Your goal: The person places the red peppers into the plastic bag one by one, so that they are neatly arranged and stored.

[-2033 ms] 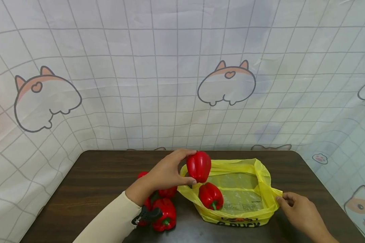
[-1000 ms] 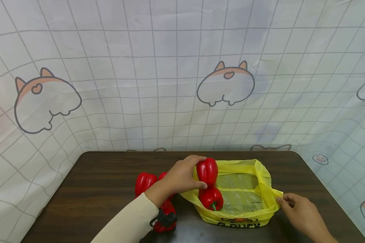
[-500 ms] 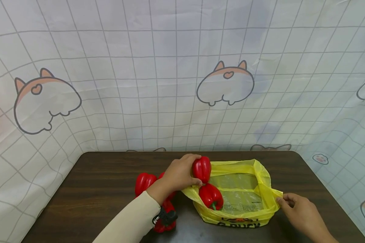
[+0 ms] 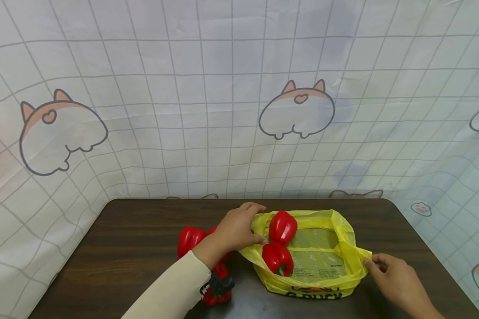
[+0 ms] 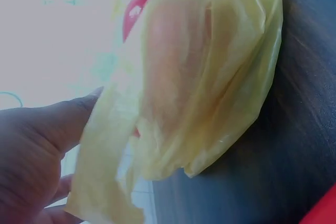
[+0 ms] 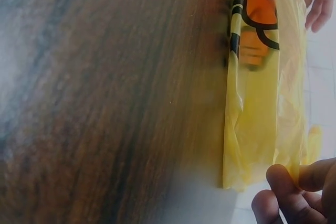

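Note:
In the head view, a yellow plastic bag (image 4: 345, 230) stands with its mouth wide, printed black and orange on its front. Two red bell peppers lie in its left part: a rear pepper (image 4: 282, 227) and a front pepper (image 4: 277, 258) with a green stem. My left hand (image 4: 236, 228) is at the bag's left rim, thumb and fingers spread, holding no pepper. From the left wrist, a yellow flap hangs past this hand, and a pepper (image 5: 135, 15) shows above the film. My right hand (image 4: 397, 279) pinches the bag's right corner between thumb and fingers (image 6: 283, 184).
More red peppers (image 4: 189, 240) sit on the dark wood table (image 4: 135, 257) left of the bag, partly covered by my left forearm and its black wrist strap (image 4: 221, 283). A white grid-patterned cloth (image 4: 207, 110) with cartoon animals hangs behind the table.
My left hand has carried a pepper over the bag's left side and let go of it. That pepper now leans behind the front one. The right hand has kept its grip.

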Available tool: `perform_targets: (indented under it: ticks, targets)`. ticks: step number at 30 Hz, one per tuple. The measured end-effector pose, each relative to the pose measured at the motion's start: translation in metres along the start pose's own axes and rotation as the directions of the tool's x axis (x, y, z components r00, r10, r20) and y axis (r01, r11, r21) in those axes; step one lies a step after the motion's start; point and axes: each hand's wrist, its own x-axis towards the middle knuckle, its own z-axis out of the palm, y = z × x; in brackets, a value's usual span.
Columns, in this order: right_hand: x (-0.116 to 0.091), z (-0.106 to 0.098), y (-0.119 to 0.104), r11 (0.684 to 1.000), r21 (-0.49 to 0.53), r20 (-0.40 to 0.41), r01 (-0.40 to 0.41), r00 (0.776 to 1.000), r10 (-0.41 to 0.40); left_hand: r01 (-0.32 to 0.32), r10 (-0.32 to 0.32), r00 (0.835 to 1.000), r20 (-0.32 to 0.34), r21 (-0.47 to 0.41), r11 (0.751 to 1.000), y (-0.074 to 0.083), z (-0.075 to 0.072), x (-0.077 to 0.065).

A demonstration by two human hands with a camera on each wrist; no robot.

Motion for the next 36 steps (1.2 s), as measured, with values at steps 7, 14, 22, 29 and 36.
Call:
perform_targets:
  ticks: [7, 14, 22, 29, 36]
  targets:
    - [-0.001, 0.000, -0.002, 1.000, 0.015, 0.003, -0.001, 1.000, 0.001, 0.002, -0.002, 1.000, 0.003, -0.028, 1.000, 0.001, -0.008, -0.006]
    - [-0.001, 0.000, -0.004, 1.000, 0.015, -0.002, -0.007, 1.000, 0.007, -0.022, 0.022, 1.000, -0.001, -0.055, 0.998, -0.002, -0.016, -0.015]
    - [0.000, 0.000, -0.003, 1.000, 0.011, -0.008, -0.005, 1.000, 0.005, -0.037, 0.037, 0.999, -0.006, -0.073, 0.997, -0.007, -0.028, -0.030]
    - [0.001, 0.000, -0.003, 1.000, 0.010, -0.004, -0.007, 1.000, 0.007, -0.036, 0.036, 0.999, 0.003, -0.100, 0.994, -0.016, -0.036, -0.046]
    - [0.001, 0.000, -0.003, 1.000, 0.006, 0.011, -0.016, 1.000, 0.016, -0.030, 0.029, 1.000, -0.013, -0.134, 0.990, -0.023, -0.045, -0.066]
